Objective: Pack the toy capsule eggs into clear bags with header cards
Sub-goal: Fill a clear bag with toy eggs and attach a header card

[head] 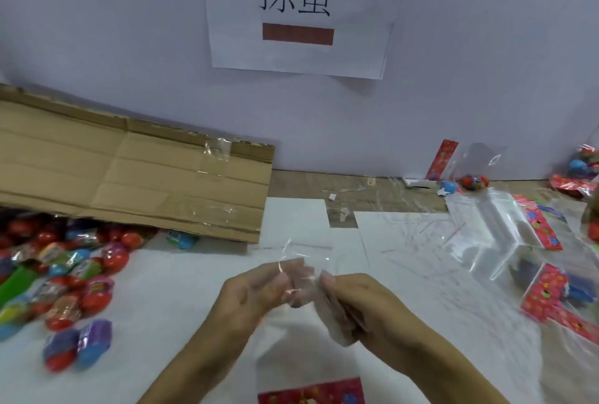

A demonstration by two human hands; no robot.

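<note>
**Both hands work the mouth of a clear bag**

While the head camera looks down at the desk, the left hand and the right hand meet near the middle of the view, each pinching the open end of one clear bag. The left grip has fingers curled onto the film at the bag's 10 o'clock corner; the right grip pinches the film at its 2 o'clock side, thumb on top. The bag hangs toward 6 o'clock, where its red header card shows at the lower edge of the view.

At 9 o'clock from the hands lies a heap of toy capsule eggs, mostly red, some blue and purple, all foil-wrapped, spilling from under a flattened cardboard box at 10 o'clock. At 3 o'clock a stack of empty clear bags with red header cards lies on the desk. At 2 o'clock, against the wall, a bag holding eggs stands, with a loose blue egg just beside it. At 12 o'clock a paper sign with two printed characters hangs on the wall.
</note>
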